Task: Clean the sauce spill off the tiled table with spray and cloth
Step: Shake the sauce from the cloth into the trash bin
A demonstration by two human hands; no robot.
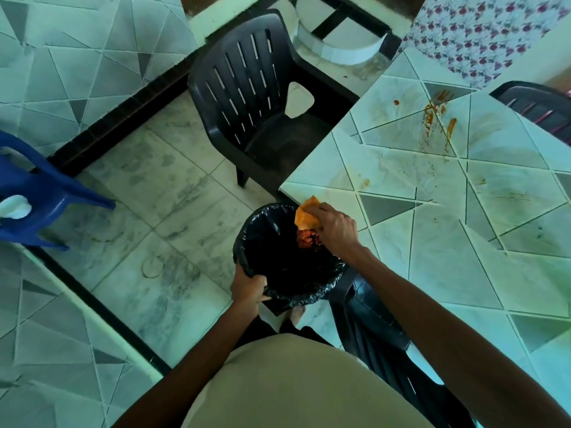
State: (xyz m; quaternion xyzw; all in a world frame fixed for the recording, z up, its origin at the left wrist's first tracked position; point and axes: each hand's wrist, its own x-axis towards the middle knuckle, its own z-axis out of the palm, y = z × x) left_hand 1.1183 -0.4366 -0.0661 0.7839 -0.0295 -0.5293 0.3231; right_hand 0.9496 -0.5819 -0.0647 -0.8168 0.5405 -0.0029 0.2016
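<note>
Beside tiled table (432, 242), right hand (335, 228) grips orange cloth (306, 216) over bin (278, 251).

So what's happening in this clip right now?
A person is clearing a sauce spill from the tiled table. The right hand holds an orange cloth at the table's edge, over a bin lined with a black bag, where reddish mess is dropping in. The left hand grips the bin's rim. Orange sauce streaks remain farther up the table. No spray bottle shows.

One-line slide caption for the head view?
Right hand sweeps sauce with orange cloth off table into bin held by left hand.
</note>
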